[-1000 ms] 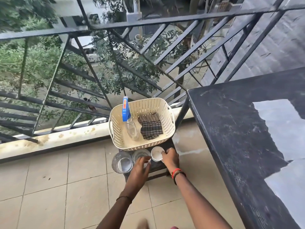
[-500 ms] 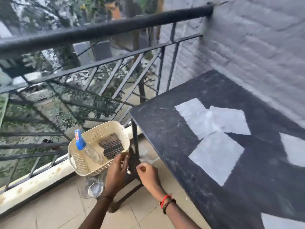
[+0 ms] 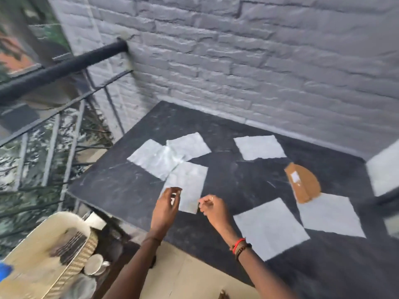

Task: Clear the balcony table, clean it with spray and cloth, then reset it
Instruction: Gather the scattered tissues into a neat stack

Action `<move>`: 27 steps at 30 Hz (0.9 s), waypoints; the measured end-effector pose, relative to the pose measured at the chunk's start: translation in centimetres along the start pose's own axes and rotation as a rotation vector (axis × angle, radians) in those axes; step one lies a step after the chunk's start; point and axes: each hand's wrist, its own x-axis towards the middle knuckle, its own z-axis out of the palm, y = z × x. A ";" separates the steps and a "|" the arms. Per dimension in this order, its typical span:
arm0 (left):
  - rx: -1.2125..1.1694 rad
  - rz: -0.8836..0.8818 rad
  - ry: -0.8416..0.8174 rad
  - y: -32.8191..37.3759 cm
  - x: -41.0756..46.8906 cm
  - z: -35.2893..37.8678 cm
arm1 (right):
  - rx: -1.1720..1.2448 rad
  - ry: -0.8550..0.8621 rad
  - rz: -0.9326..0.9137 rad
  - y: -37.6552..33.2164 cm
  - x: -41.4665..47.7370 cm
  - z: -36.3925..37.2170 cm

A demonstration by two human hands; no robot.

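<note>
My left hand (image 3: 166, 207) and my right hand (image 3: 212, 207) are both raised over the near edge of the dark table (image 3: 121, 186), fingers loosely curled and nothing held in either one. They hover just above the lower corner of a white paper napkin (image 3: 187, 186), but I cannot tell whether either hand touches it.

That napkin overlaps two more in a cluster (image 3: 170, 154) toward the table's left side. Another napkin (image 3: 259, 147) lies apart, nearer the grey brick wall (image 3: 259, 61). Two larger ones (image 3: 269, 229) (image 3: 330, 216) lie toward the right, and a brown piece of card (image 3: 304, 184) rests with its lower end on the farther of these.

Down at my left, off the table, is the cream basket (image 3: 32, 251) with a dark checked cloth (image 3: 69, 247) inside. A white cup (image 3: 94, 264) is just beside the basket. The view there is blurred.
</note>
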 end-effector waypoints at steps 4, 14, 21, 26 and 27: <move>0.113 0.103 -0.245 3.7 -1.0 6.6 | -0.017 0.141 0.079 3.0 -0.3 -7.9; 0.466 0.237 -0.527 8.9 -1.1 16.5 | 0.026 0.636 0.333 9.5 1.8 -25.3; 0.555 0.243 -0.632 10.3 0.5 20.3 | 0.120 0.631 0.525 12.7 7.1 -33.7; 0.569 0.245 -0.634 10.9 0.8 21.5 | 0.337 0.530 0.562 13.5 8.8 -34.8; 0.565 0.244 -0.636 11.0 0.8 21.6 | 0.379 0.503 0.564 13.6 8.9 -34.9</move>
